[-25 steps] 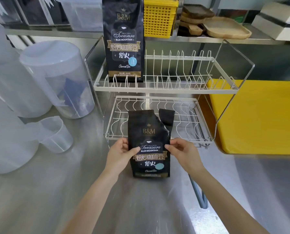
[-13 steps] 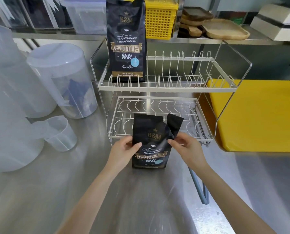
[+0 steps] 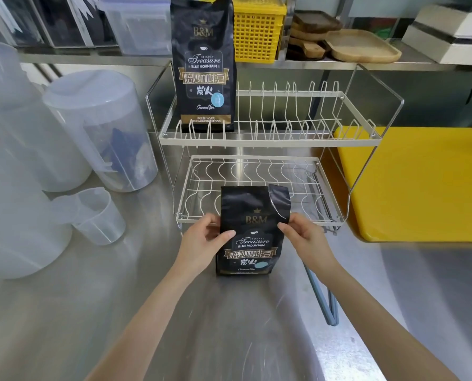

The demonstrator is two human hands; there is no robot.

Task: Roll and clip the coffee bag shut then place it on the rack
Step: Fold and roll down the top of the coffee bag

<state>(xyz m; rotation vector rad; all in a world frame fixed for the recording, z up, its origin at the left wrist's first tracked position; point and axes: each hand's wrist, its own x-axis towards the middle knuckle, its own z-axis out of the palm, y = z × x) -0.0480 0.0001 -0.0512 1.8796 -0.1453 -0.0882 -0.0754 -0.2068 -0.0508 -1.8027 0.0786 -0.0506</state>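
A black coffee bag (image 3: 250,235) stands upright on the steel counter, just in front of the white two-tier wire rack (image 3: 256,138). Its top is open, with a torn flap sticking up at the right corner. My left hand (image 3: 201,243) grips the bag's left edge and my right hand (image 3: 306,237) pinches its right edge below the flap. A second, taller coffee bag (image 3: 204,64) stands on the left end of the rack's upper tier. A long blue-grey clip (image 3: 322,295) lies on the counter under my right forearm.
Translucent plastic pitchers (image 3: 100,127) and a small measuring cup (image 3: 97,215) stand to the left. A yellow board (image 3: 421,182) lies right of the rack. On the back shelf sit a yellow basket (image 3: 256,28) and wooden trays (image 3: 361,46).
The bag was drawn a little farther from the rack's lower tier and stands more upright. Both hands stay on its sides, now near the upper part of the bag.
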